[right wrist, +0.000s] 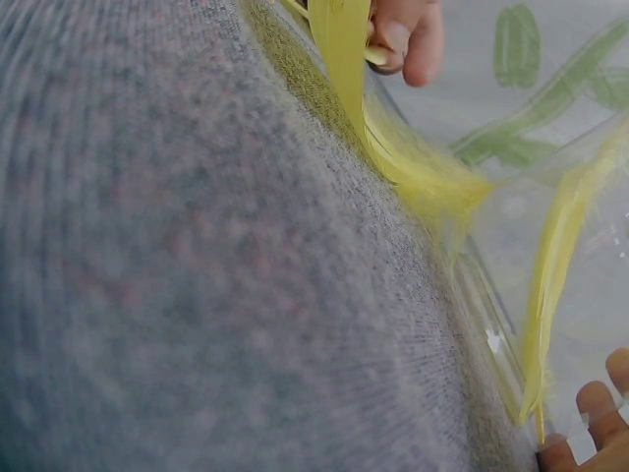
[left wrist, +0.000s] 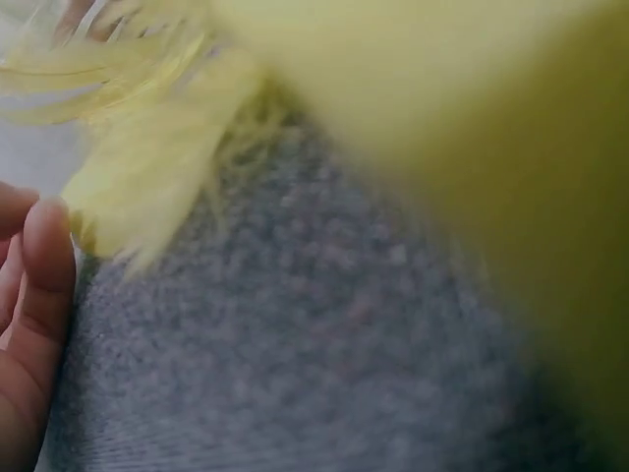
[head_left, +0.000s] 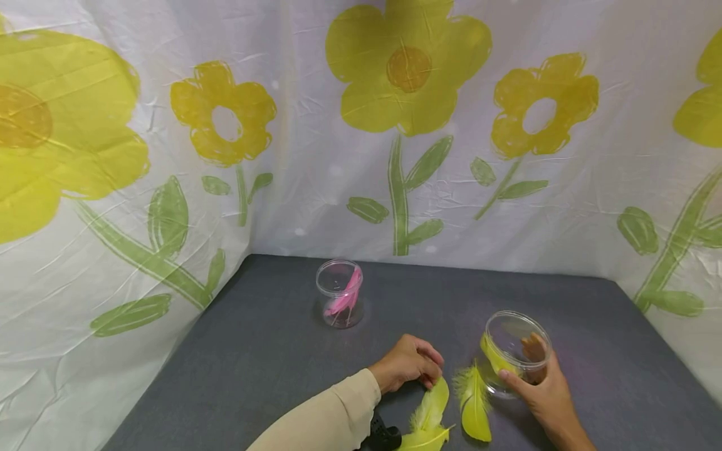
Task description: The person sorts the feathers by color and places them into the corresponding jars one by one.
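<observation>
At the bottom edge of the head view a cream sleeve leads to the left hand, which rests knuckles-up on the grey felt-like table cover, fingers curled down onto the tip of a yellow feather; whether they actually pinch it cannot be told. Just right of it lies a second yellow feather, flat on the cover. At lower right the right hand grips a clear plastic jar, tilted with its mouth toward the upper left of the frame; a third yellow feather lies inside against the wall. Farther back, centre frame, a second clear jar stands upright and well apart, holding pink feathers. Behind and to both sides hangs a white sheet printed with yellow flowers and green stems.

The left wrist view adds only a blurred close look: fingertips at the left edge just beside fluffy yellow down on the grey weave. The right wrist view shows the feather's quill inside the jar's clear wall, fingertips at lower right, and the other hand at the top edge.
</observation>
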A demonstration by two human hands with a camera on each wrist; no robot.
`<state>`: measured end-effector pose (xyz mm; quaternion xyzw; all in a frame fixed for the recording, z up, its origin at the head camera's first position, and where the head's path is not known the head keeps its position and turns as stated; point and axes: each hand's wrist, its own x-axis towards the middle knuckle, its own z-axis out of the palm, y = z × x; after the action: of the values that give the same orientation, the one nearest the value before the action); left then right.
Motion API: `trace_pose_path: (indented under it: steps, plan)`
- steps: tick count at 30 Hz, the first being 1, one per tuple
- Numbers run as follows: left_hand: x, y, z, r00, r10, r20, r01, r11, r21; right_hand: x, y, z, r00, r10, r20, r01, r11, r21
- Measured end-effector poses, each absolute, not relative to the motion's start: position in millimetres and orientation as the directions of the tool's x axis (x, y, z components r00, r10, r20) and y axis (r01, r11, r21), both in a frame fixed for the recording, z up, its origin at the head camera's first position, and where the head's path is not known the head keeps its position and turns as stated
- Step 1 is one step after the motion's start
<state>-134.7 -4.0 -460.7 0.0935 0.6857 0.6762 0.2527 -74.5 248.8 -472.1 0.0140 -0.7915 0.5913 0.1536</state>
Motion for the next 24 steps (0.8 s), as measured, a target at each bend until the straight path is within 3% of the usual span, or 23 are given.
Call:
trace_pose_path:
  steps: [11, 18, 24]
  plan:
    - [-141.1, -11.7, -459.8, -0.938, 0.321, -0.135, -0.159, -0.049, 0.986, -75.4, 249.0, -472.6, -0.956, 0.162, 0.243, -0.191, 0.281, -0.94]
    - [-136.5, -7.8, -455.9, -0.852, 0.485, -0.198, -0.207, 0.036, 0.978, -75.3, 251.0, -474.0, -0.952, 0.153, 0.266, -0.215, 0.286, -0.934]
    - [-131.2, -2.9, -456.2, -0.828, 0.507, -0.239, -0.212, 0.112, 0.971, -76.2, 249.9, -473.2, -0.959, 0.14, 0.248, -0.201, 0.283, -0.938]
